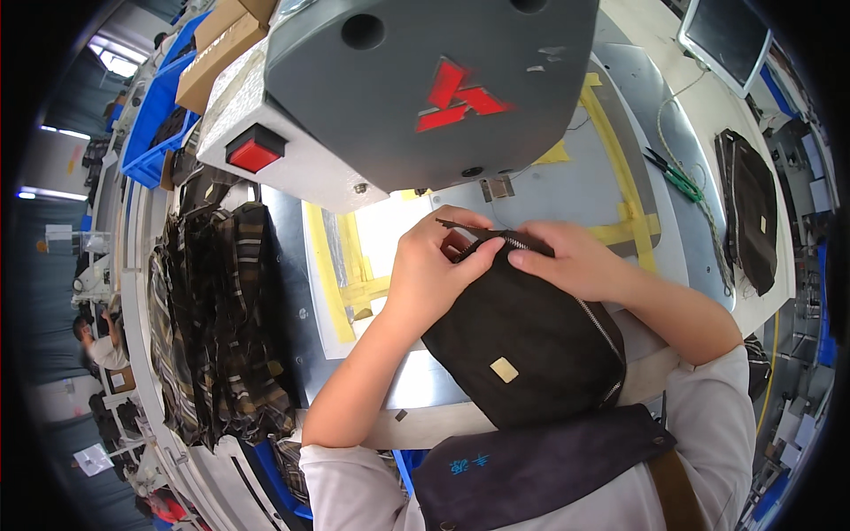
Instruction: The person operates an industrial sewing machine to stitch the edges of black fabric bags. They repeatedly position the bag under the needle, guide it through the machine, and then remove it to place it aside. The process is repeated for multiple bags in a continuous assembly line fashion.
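Both my hands pinch the far end of a black fabric pouch [522,327] that has a metal zipper along its right side and a small cream label. My left hand [436,270] is closed on the pouch's edge by the zipper opening, thumb pressed on the fabric. Close beside it, my right hand [567,261] grips the zipper edge with thumb and fingers. The pouch's near end hangs over the table's front edge, close to my dark apron [540,473]. Fingertips hide part of the zipper end.
A grey sewing machine head [425,97] with a red switch [254,152] stands just beyond my hands. Plaid and black fabric pieces [221,327] are piled at left. Green-handled scissors [677,181] and another black pouch [751,212] lie at right. Blue bins [155,124] stand far left.
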Demonstrator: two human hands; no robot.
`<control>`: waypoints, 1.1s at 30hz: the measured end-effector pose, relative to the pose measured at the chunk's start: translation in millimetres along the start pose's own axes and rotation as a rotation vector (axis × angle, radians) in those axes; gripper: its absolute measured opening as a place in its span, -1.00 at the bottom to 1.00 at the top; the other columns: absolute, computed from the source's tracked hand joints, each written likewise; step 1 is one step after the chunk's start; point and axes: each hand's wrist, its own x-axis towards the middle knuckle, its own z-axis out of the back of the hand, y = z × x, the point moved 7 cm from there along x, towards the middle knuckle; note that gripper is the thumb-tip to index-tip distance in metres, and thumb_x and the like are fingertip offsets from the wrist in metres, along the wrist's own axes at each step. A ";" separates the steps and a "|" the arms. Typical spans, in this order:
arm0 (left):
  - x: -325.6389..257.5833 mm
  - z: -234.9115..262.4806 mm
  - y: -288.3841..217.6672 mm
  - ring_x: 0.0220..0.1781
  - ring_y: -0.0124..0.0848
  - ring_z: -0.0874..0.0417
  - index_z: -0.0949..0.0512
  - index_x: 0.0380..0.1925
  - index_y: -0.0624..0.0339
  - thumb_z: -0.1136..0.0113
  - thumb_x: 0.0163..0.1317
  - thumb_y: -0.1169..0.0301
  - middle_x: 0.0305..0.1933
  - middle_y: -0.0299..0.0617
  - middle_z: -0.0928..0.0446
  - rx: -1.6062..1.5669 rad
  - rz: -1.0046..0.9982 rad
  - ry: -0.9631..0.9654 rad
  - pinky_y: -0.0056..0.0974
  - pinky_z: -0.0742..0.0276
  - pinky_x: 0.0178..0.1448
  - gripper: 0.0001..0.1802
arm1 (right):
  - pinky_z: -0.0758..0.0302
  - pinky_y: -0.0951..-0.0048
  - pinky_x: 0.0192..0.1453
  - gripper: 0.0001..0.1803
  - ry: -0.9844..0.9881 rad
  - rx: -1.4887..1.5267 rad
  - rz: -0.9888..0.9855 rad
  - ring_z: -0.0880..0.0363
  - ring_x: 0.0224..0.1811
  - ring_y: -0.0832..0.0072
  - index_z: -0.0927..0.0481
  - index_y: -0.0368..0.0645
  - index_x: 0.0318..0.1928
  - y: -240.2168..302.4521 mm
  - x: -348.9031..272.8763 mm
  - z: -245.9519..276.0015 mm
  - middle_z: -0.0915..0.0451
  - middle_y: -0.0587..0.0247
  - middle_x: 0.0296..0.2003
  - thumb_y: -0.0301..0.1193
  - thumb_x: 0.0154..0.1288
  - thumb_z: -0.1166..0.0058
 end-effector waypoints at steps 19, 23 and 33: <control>-5.8 -6.1 -13.5 -0.14 -0.16 -0.60 -0.47 -0.15 0.24 -0.23 0.03 0.61 -0.26 -0.10 -0.55 0.230 -0.329 0.230 -0.22 -0.48 -0.03 -0.67 | -0.47 0.43 -0.15 -0.76 -0.126 0.173 0.092 -0.54 -0.31 0.54 -0.57 -0.25 -0.20 -5.2 7.3 2.9 -0.60 0.27 -0.39 -0.34 0.24 -0.23; -7.2 -5.8 -17.8 -0.15 -0.15 -0.61 -0.53 -0.26 0.24 -0.25 -0.02 0.65 -0.27 -0.11 -0.57 0.389 -0.456 0.113 -0.24 -0.50 -0.07 -0.73 | -0.43 0.47 -0.21 -0.79 -0.204 0.052 0.128 -0.49 -0.35 0.58 -0.58 -0.25 -0.21 0.9 5.2 5.3 -0.56 0.32 -0.42 -0.36 0.26 -0.21; -4.3 -3.3 -21.2 -0.35 -0.25 -0.66 -0.61 -0.39 0.22 -0.32 -0.14 0.65 -0.37 -0.23 -0.62 0.339 -0.711 0.045 -0.28 -0.56 -0.31 -0.76 | -0.41 0.51 -0.25 -0.86 -0.119 0.292 0.126 -0.45 -0.40 0.60 -0.61 -0.23 -0.21 -1.6 13.9 -1.2 -0.53 0.34 -0.48 -0.43 0.29 -0.14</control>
